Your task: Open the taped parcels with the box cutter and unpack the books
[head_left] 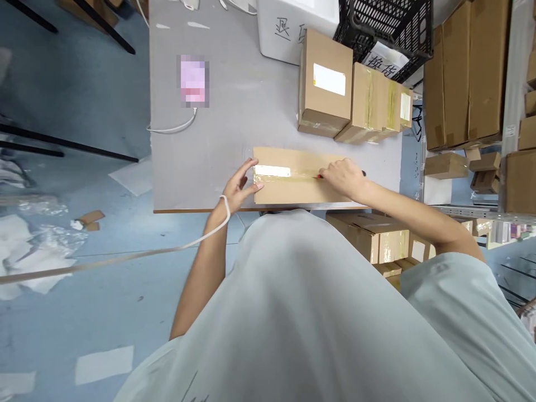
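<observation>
A flat cardboard box with a white label and clear tape along its top seam lies at the near edge of the grey table. My left hand rests against the box's left end, fingers spread apart. My right hand is closed on a small red-tipped tool that touches the taped seam; most of the tool is hidden by the fingers. A white cord loops round my left wrist and trails off to the left.
Three sealed cardboard boxes stand in a row at the back right, behind them a white foam box and a black crate. A phone on a cable lies at the left. More cartons sit under the table and on shelves at right.
</observation>
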Motion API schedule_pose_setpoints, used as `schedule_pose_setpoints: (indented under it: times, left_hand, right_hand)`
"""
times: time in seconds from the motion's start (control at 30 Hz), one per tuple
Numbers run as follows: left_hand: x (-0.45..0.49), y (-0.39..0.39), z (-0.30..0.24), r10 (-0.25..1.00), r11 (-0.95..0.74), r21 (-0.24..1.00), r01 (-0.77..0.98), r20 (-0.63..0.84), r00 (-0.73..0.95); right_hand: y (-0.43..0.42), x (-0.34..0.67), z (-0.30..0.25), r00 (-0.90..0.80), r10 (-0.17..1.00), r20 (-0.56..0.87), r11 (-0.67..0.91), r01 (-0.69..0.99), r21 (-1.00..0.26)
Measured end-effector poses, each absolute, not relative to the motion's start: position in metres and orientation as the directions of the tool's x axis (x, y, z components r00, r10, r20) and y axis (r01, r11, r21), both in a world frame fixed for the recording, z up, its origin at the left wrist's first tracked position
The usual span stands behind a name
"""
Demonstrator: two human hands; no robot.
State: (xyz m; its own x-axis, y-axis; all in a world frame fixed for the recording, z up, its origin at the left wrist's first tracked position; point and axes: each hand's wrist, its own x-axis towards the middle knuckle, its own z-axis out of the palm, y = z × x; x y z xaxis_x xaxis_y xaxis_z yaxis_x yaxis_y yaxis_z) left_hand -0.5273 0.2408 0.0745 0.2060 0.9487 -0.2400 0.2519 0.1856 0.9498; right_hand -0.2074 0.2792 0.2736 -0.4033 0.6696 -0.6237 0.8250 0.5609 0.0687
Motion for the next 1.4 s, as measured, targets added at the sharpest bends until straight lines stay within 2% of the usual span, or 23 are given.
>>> schedule_pose_setpoints:
  times: [0.07,0.13,0.27,0.37,0.47,0.67,0.9,1.03,1.1,1.17,1.27,1.33,1.4]
  left_hand:
    - [-0.523,0.239,0.083,0.953,0.210,0.931,0.298,-0.263,0.150]
    - [-0.510,0.237,0.095,0.963,0.218,0.901,0.376,-0.262,0.069]
    - [-0.462,0.235,0.118,0.980,0.192,0.796,0.574,-0.122,-0.158]
    - [-0.428,0.236,0.125,0.965,0.207,0.738,0.642,-0.046,-0.258]
    - [-0.415,0.238,0.125,0.958,0.219,0.707,0.672,-0.026,-0.284]
    - [-0.415,0.239,0.126,0.941,0.270,0.642,0.718,-0.018,-0.337]
    - [-0.410,0.240,0.128,0.931,0.303,0.613,0.730,-0.025,-0.365]
    - [-0.416,0.240,0.127,0.920,0.319,0.590,0.742,-0.004,-0.392]
    - [-0.423,0.239,0.125,0.920,0.314,0.586,0.747,0.007,-0.392]
    - [-0.433,0.238,0.122,0.925,0.293,0.598,0.746,0.019,-0.379]
    - [-0.456,0.239,0.118,0.921,0.291,0.618,0.730,0.026,-0.389]
    - [-0.472,0.243,0.116,0.911,0.316,0.618,0.720,0.015,-0.413]
    - [-0.483,0.246,0.116,0.901,0.345,0.603,0.720,0.001,-0.433]
  right_hand:
    - [0.276,-0.176,0.275,-0.332,0.703,-0.628,0.524,0.840,0.142]
    - [0.274,-0.156,0.277,-0.304,0.705,-0.641,0.511,0.844,0.162]
    - [0.274,-0.146,0.276,-0.337,0.692,-0.638,0.512,0.852,0.106]
    - [0.277,-0.141,0.271,-0.375,0.690,-0.619,0.508,0.860,0.046]
    - [0.279,-0.122,0.266,-0.397,0.678,-0.619,0.512,0.859,0.009]
    - [0.271,-0.055,0.260,-0.353,0.679,-0.644,0.475,0.880,0.019]
    - [0.265,-0.013,0.247,-0.377,0.710,-0.594,0.420,0.905,-0.072]
    - [0.258,0.025,0.229,-0.293,0.790,-0.539,0.281,0.954,-0.107]
    - [0.249,0.042,0.208,-0.227,0.853,-0.470,0.134,0.965,-0.225]
    - [0.237,0.047,0.177,-0.135,0.907,-0.398,-0.055,0.901,-0.430]
    - [0.215,0.026,0.121,0.018,0.912,-0.411,-0.332,0.620,-0.710]
    - [0.203,-0.003,0.089,0.087,0.867,-0.490,-0.485,0.369,-0.793]
    - [0.195,-0.035,0.065,0.150,0.812,-0.564,-0.583,0.173,-0.793]
